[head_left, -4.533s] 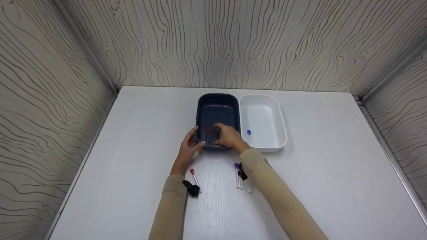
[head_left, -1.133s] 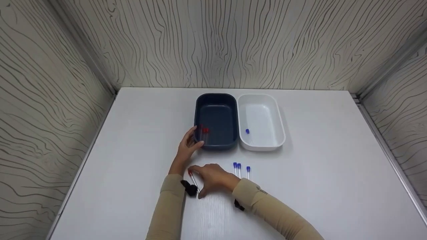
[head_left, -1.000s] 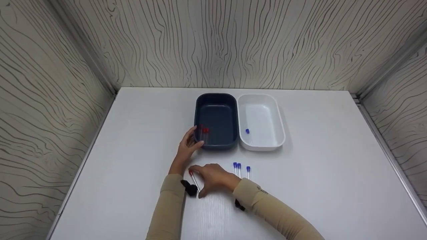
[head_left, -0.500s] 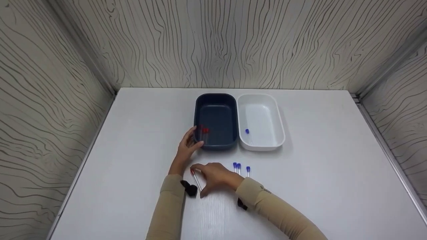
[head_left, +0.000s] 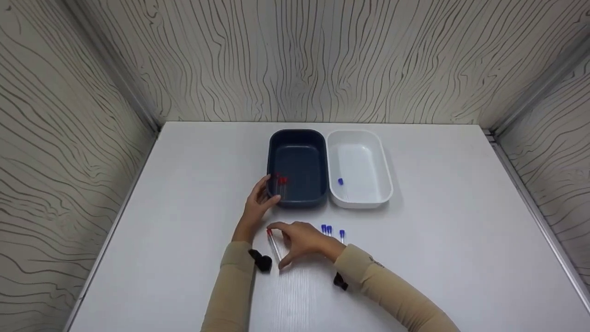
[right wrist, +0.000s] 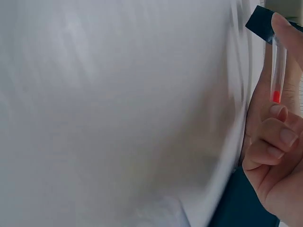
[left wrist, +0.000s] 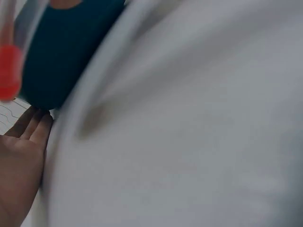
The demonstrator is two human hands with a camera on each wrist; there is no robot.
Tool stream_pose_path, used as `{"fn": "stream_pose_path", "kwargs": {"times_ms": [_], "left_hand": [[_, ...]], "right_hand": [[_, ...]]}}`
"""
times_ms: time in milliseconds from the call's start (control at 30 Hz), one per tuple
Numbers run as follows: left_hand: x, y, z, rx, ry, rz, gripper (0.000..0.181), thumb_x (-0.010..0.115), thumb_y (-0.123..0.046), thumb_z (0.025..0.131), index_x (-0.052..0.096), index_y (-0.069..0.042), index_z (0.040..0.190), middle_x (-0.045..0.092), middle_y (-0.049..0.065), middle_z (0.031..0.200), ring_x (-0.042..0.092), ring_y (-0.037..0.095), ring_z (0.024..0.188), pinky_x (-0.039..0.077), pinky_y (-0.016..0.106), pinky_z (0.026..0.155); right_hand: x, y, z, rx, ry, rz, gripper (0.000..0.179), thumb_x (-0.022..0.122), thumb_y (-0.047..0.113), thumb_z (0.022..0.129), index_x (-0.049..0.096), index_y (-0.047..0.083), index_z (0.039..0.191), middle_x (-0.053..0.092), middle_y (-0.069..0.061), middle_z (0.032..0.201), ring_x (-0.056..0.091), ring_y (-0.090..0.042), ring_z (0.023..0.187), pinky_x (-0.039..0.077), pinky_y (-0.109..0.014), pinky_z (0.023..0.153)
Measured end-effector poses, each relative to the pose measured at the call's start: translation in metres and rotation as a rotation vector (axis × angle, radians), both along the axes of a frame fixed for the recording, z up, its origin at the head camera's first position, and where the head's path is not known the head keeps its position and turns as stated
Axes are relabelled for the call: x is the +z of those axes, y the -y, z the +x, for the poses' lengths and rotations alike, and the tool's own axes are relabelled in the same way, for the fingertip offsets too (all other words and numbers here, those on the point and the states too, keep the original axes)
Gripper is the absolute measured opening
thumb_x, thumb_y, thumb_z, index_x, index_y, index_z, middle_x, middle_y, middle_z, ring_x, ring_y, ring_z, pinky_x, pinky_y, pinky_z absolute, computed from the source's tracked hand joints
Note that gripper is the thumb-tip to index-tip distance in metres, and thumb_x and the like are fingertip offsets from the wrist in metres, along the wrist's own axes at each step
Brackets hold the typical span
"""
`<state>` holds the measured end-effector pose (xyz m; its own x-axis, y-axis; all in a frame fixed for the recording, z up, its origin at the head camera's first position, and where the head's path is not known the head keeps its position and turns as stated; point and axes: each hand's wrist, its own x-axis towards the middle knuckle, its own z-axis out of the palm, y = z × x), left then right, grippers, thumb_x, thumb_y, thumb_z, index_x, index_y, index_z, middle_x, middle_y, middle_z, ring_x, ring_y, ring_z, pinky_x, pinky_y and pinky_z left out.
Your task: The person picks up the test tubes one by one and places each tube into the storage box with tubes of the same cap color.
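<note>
A clear test tube with a red cap [head_left: 275, 247] is pinched lengthwise in my right hand [head_left: 304, 238], thumb at one end and forefinger at the other. In the right wrist view the tube [right wrist: 279, 68] spans the two digits while the other fingers curl in. My left hand [head_left: 256, 206] holds the near left corner of the dark blue tray [head_left: 299, 159], thumb on the rim and fingers along its side. Several red-capped tubes [head_left: 282, 180] lie in that tray. Close to the camera, a blurred red cap [left wrist: 9, 73] shows in the left wrist view.
Against the dark tray's right side stands a white tray [head_left: 362, 159] with a blue-capped tube [head_left: 340, 181] inside. Blue-capped tubes [head_left: 342, 234] lie on the white table behind the right wrist, partly hidden. Patterned panels [head_left: 299, 60] enclose the table's back and sides.
My right hand has left the dark tray, gone to the red-capped tube on the table and lifted it slightly, moving up and right. The left hand stays at the tray.
</note>
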<state>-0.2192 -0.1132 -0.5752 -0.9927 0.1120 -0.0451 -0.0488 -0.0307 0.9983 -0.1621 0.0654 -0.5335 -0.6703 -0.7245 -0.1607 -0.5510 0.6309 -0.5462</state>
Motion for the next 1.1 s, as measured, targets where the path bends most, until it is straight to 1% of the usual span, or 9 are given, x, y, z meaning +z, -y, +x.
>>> {"fn": "stream_pose_path", "kwargs": {"times_ms": [167, 267, 367, 500, 633, 767, 867, 1000, 1100], "left_hand": [[0.019, 0.001, 0.008, -0.014, 0.013, -0.018, 0.071, 0.068, -0.010, 0.088, 0.034, -0.011, 0.149, 0.036, 0.020, 0.154, 0.032, 0.036, 0.145, 0.025, 0.047, 0.122], [0.024, 0.000, 0.010, -0.009, 0.017, -0.033, 0.070, 0.069, -0.012, 0.087, 0.035, -0.012, 0.149, 0.035, 0.018, 0.155, 0.033, 0.035, 0.145, 0.026, 0.046, 0.122], [0.024, 0.000, 0.010, -0.001, 0.015, -0.036, 0.069, 0.069, -0.012, 0.087, 0.036, -0.012, 0.148, 0.035, 0.018, 0.155, 0.033, 0.035, 0.145, 0.026, 0.047, 0.122], [0.023, -0.001, 0.009, 0.000, 0.014, -0.041, 0.069, 0.069, -0.014, 0.088, 0.036, -0.013, 0.148, 0.034, 0.018, 0.156, 0.033, 0.035, 0.145, 0.027, 0.047, 0.122], [0.022, -0.001, 0.009, -0.006, 0.000, -0.042, 0.070, 0.069, -0.014, 0.088, 0.035, -0.012, 0.149, 0.035, 0.021, 0.154, 0.035, 0.036, 0.144, 0.028, 0.047, 0.121], [0.021, 0.000, 0.009, -0.009, -0.005, -0.039, 0.070, 0.069, -0.013, 0.088, 0.035, -0.011, 0.149, 0.035, 0.021, 0.154, 0.034, 0.036, 0.144, 0.027, 0.047, 0.121], [0.021, 0.000, 0.009, -0.013, -0.013, -0.040, 0.070, 0.069, -0.012, 0.088, 0.035, -0.011, 0.149, 0.034, 0.021, 0.155, 0.033, 0.037, 0.145, 0.026, 0.047, 0.122], [0.020, 0.001, 0.008, -0.027, -0.039, -0.029, 0.071, 0.068, -0.010, 0.088, 0.033, -0.009, 0.150, 0.032, 0.023, 0.155, 0.030, 0.038, 0.146, 0.024, 0.047, 0.122], [0.019, 0.002, 0.007, -0.032, -0.051, -0.029, 0.071, 0.068, -0.009, 0.088, 0.033, -0.008, 0.149, 0.031, 0.024, 0.155, 0.029, 0.039, 0.146, 0.024, 0.048, 0.122]], "right_hand": [[0.005, -0.005, 0.002, -0.027, 0.029, -0.045, 0.094, 0.089, 0.047, 0.059, 0.047, 0.024, 0.139, 0.055, 0.001, 0.077, 0.036, -0.003, 0.065, 0.028, -0.017, 0.058], [0.007, -0.009, 0.003, -0.037, 0.057, -0.098, 0.095, 0.089, 0.045, 0.060, 0.046, 0.022, 0.140, 0.053, 0.000, 0.074, 0.035, -0.001, 0.063, 0.027, -0.016, 0.056], [0.011, -0.013, 0.004, -0.038, 0.076, -0.152, 0.094, 0.089, 0.043, 0.061, 0.046, 0.018, 0.141, 0.052, -0.002, 0.070, 0.034, 0.001, 0.060, 0.027, -0.014, 0.056], [0.016, -0.019, 0.002, -0.045, 0.092, -0.213, 0.092, 0.089, 0.040, 0.064, 0.046, 0.014, 0.141, 0.045, 0.004, 0.065, 0.033, 0.002, 0.057, 0.029, -0.014, 0.057], [0.021, -0.027, -0.002, -0.076, 0.097, -0.264, 0.092, 0.088, 0.038, 0.066, 0.044, 0.012, 0.143, 0.040, 0.010, 0.066, 0.032, 0.004, 0.056, 0.031, -0.014, 0.060], [0.027, -0.034, -0.008, -0.110, 0.068, -0.298, 0.093, 0.087, 0.037, 0.066, 0.043, 0.009, 0.143, 0.040, 0.010, 0.066, 0.032, 0.003, 0.056, 0.032, -0.015, 0.060], [0.032, -0.038, -0.013, -0.118, 0.055, -0.323, 0.093, 0.087, 0.036, 0.067, 0.042, 0.007, 0.143, 0.040, 0.009, 0.066, 0.033, 0.002, 0.057, 0.034, -0.016, 0.061], [0.038, -0.043, -0.019, -0.130, 0.072, -0.349, 0.092, 0.087, 0.034, 0.068, 0.041, 0.009, 0.144, 0.041, 0.008, 0.065, 0.033, 0.002, 0.057, 0.034, -0.016, 0.061], [0.041, -0.044, -0.023, -0.148, 0.078, -0.356, 0.093, 0.087, 0.034, 0.068, 0.040, 0.011, 0.145, 0.043, 0.004, 0.065, 0.034, 0.003, 0.057, 0.034, -0.015, 0.060]]}}
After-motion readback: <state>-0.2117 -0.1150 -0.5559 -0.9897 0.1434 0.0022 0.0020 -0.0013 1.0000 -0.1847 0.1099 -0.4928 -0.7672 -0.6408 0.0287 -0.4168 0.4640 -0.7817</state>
